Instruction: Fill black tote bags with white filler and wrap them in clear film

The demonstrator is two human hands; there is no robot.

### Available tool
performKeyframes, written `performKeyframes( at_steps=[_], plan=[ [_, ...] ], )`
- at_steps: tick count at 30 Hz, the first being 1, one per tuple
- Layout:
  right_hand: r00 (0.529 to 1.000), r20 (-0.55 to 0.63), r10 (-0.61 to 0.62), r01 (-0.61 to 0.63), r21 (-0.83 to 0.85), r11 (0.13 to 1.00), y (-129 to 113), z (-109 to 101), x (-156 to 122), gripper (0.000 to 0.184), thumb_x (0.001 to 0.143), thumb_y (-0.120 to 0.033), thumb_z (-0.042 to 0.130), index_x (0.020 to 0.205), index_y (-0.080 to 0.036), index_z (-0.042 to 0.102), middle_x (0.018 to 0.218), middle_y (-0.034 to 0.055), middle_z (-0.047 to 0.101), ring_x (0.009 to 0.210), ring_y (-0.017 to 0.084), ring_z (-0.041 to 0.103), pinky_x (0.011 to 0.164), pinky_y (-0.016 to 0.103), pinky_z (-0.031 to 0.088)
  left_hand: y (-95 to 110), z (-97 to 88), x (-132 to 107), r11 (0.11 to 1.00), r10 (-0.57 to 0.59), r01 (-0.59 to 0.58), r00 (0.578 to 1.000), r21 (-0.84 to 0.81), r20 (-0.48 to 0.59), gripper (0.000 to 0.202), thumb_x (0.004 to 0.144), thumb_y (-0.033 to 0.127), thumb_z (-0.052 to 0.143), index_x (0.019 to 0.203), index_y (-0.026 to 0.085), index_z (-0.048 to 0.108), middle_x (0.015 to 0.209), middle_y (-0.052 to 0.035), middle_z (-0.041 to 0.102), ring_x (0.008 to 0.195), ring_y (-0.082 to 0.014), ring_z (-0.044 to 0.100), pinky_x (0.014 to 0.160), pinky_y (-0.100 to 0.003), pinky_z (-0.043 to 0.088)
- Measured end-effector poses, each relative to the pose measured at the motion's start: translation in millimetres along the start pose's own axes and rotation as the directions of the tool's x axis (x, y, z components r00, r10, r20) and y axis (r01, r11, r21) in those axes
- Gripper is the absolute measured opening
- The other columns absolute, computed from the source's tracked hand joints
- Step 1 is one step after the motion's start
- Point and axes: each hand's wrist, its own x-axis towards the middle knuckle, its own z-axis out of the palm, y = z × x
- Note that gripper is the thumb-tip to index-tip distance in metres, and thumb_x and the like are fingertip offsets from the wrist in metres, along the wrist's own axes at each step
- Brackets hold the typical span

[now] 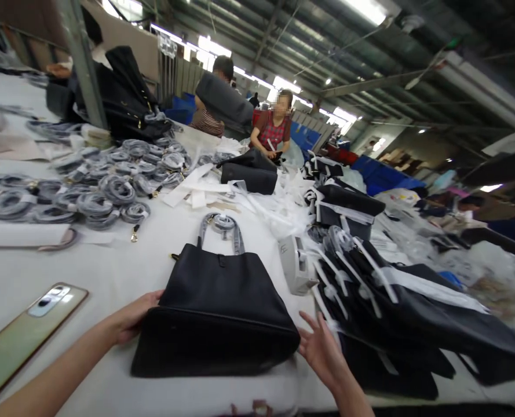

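A black handbag lies on the white table in front of me, its base towards me and its two wrapped handles pointing away. A coiled, wrapped strap rests between the handles. My left hand grips the bag's left side, with its fingertips partly hidden at the edge. At the lower right corner of the bag is my right hand, open with fingers spread, close against the side; I cannot tell whether it touches.
Coiled straps cover the table at the left, behind a phone. A white tape dispenser stands beside stacked black bags on the right. Two people are at the far end, one in a checked apron. A metal post rises at the left.
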Motion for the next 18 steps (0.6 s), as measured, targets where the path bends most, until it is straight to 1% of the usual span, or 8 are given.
performKeyframes(
  at_steps=[3,5,8,10,12,13,15,18],
  plan=[
    [0.953,0.299,0.041,-0.064,0.067,0.996,19,16,-8,0.055,0.086,-0.059,0.051,0.124,-0.020,0.056,0.105,0.0089,0.072,0.101,0.023,0.065,0.091,0.037,0.047,4,2.8,1,0.997,-0.069,0.067,0.996,0.032,0.048,0.054,0.060,0.032,0.080,0.109,0.017,0.063,0.095,-0.0051,0.073,0.091,-0.0266,0.068,0.080,-0.033,0.054],
    [0.915,0.399,0.051,-0.071,0.035,0.997,16,31,-8,0.054,0.087,-0.059,0.050,0.121,-0.018,0.060,0.111,0.0080,0.070,0.108,0.023,0.062,0.099,0.036,0.042,6,4.3,3,0.995,-0.092,0.090,0.995,0.036,0.042,0.054,0.063,0.039,0.079,0.109,0.016,0.064,0.099,-0.0071,0.073,0.096,-0.0286,0.067,0.083,-0.035,0.054],
    [0.878,0.467,0.107,-0.039,-0.153,0.987,-4,43,-2,0.059,0.087,-0.064,0.045,0.117,-0.017,0.063,0.114,0.0085,0.069,0.108,0.022,0.061,0.101,0.034,0.041,11,6.9,4,0.993,-0.104,0.102,0.994,0.066,0.018,0.055,0.065,0.045,0.079,0.109,0.016,0.065,0.105,-0.0092,0.072,0.103,-0.0296,0.066,0.089,-0.037,0.053],
    [0.896,0.439,0.069,0.123,-0.394,0.911,-18,46,4,0.062,0.086,-0.067,0.041,0.113,-0.016,0.064,0.111,0.0088,0.070,0.103,0.021,0.063,0.096,0.034,0.044,17,9.1,4,0.988,-0.118,0.116,0.993,0.097,0.010,0.056,0.065,0.049,0.078,0.108,0.015,0.065,0.107,-0.0102,0.072,0.102,-0.0296,0.066,0.090,-0.038,0.053],
    [0.932,0.359,-0.044,0.279,-0.636,0.720,-26,49,13,0.064,0.083,-0.068,0.044,0.106,-0.013,0.066,0.105,0.0105,0.071,0.101,0.024,0.063,0.091,0.036,0.046,22,11.2,6,0.986,-0.129,0.124,0.991,0.113,0.036,0.057,0.063,0.052,0.078,0.105,0.015,0.067,0.107,-0.0107,0.072,0.103,-0.0297,0.066,0.091,-0.038,0.052],
    [0.944,0.312,-0.111,0.311,-0.722,0.618,-27,51,18,0.062,0.080,-0.067,0.049,0.101,-0.011,0.067,0.102,0.0125,0.071,0.101,0.027,0.063,0.090,0.037,0.046,24,11.9,8,0.984,-0.138,0.131,0.989,0.120,0.054,0.057,0.062,0.054,0.078,0.103,0.015,0.067,0.106,-0.0110,0.072,0.103,-0.0298,0.065,0.093,-0.039,0.052],
    [0.953,0.218,-0.209,0.296,-0.814,0.500,-24,58,30,0.058,0.075,-0.062,0.058,0.092,-0.008,0.067,0.102,0.0196,0.069,0.104,0.035,0.060,0.091,0.042,0.043,26,12.2,17,0.973,-0.144,0.136,0.989,0.187,0.028,0.057,0.062,0.061,0.074,0.096,0.015,0.069,0.103,-0.0121,0.073,0.102,-0.0303,0.066,0.093,-0.039,0.052],
    [0.952,0.145,-0.269,0.256,-0.859,0.443,-13,68,50,0.049,0.074,-0.052,0.062,0.088,-0.005,0.066,0.105,0.0281,0.065,0.107,0.040,0.057,0.092,0.046,0.039,26,8.5,38,0.895,0.000,0.084,0.982,0.439,-0.189,0.063,0.059,0.072,0.067,0.082,0.013,0.071,0.088,-0.0143,0.074,0.091,-0.0334,0.069,0.084,-0.041,0.056]
  ],
)
